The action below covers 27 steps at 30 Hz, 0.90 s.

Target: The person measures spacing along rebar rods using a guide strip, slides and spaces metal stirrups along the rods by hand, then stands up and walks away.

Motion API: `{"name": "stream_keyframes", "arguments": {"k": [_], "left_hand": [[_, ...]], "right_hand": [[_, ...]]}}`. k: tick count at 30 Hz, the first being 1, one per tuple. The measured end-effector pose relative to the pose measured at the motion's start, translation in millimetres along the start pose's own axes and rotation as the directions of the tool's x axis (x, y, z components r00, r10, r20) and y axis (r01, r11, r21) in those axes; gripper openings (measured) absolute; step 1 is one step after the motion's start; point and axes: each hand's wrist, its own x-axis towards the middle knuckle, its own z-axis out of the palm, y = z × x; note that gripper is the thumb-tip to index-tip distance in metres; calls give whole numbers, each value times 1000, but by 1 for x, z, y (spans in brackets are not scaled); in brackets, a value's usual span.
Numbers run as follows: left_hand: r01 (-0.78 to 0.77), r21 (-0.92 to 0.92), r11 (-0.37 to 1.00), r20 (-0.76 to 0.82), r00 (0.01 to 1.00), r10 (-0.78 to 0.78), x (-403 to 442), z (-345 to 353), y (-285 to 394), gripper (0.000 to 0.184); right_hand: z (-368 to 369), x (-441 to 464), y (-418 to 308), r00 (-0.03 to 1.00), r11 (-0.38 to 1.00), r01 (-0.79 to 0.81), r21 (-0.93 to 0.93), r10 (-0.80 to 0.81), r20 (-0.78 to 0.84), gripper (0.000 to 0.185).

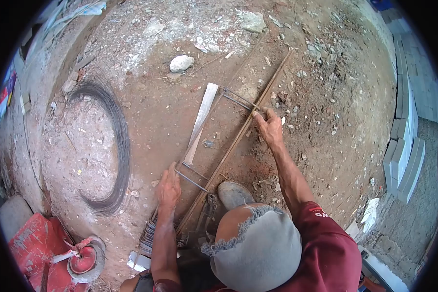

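Long rusty bars (236, 138) run diagonally over the dirt. Two thin rectangular metal stirrups cross them, an upper stirrup (237, 100) and a lower stirrup (191, 180). My right hand (270, 128) has its thumb and fingers closed on the bars beside the upper stirrup's right end. At the left end of the lower stirrup, my left hand (169, 188) pinches its corner; its fingertips are partly hidden. A pale flat wooden strip (204, 113) lies between the stirrups, left of the bars. Several bent stirrups (148, 237) are stacked beside my left forearm.
A curved bundle of dark wire (122, 146) lies at left. A white stone (181, 63) is above it. Red machinery with a wheel (84, 260) stands at lower left, grey blocks (403, 160) at right. A shoe (234, 194) and a grey cap (260, 248) show at lower centre.
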Motion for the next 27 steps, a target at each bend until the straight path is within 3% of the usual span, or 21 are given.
{"name": "stream_keyframes", "arguments": {"k": [1,3,6,10,12,13,14,15,16,17,18,20,23,25,26,27], "left_hand": [[-11,-9,1000,-4,1000,11,-2,0,0,43],[29,-1,1000,15,999,-29,-3,-1,1,43],[43,5,999,34,998,-43,-5,-2,5,43],[39,56,998,51,998,-42,-5,-1,8,44],[97,-61,993,85,992,-92,-6,-3,10,45],[116,-39,992,95,989,-112,-8,-4,12,44],[150,-8,989,100,984,-149,-10,-4,13,44],[148,-25,989,88,985,-146,-11,-4,12,42],[152,-27,988,80,985,-150,-14,2,7,42],[145,-12,989,97,985,-143,-14,5,4,48],[165,10,986,65,984,-165,-15,1,6,49],[209,35,977,2,978,-209,-28,-10,8,50],[216,-2,976,-75,974,-215,-37,-28,-2,54],[292,-35,956,0,956,-292,-52,-58,-21,57],[317,-35,948,-38,947,-318,-60,-81,-31,57],[424,19,905,75,902,-424,-66,-113,-40,56]], "right_hand": [[-3,2,-4,992,995,-90,36,87,87,41],[2,3,-7,990,994,-101,-43,105,98,45],[18,-1,6,999,985,4,-172,-11,-39,51],[17,-6,15,999,994,-44,-96,42,-21,56],[23,-1,41,985,983,152,-103,-159,-64,53],[16,-10,10,998,999,46,4,-47,29,53],[16,-6,22,999,999,18,-39,-16,51,59],[20,-12,16,999,989,8,-150,-16,-50,68],[21,-13,19,999,987,3,-162,-12,-52,74],[22,-24,-2,983,926,-9,-376,-60,-172,73],[21,-33,-14,991,996,-30,-89,18,-136,70],[14,-8,16,977,987,154,55,-144,-157,59],[-3,37,2,952,916,295,273,-305,-4,48],[-3,46,-57,911,890,360,278,-400,102,44],[0,33,-114,895,907,379,185,-410,178,44],[0,18,-171,869,906,414,91,-423,258,44]]}}
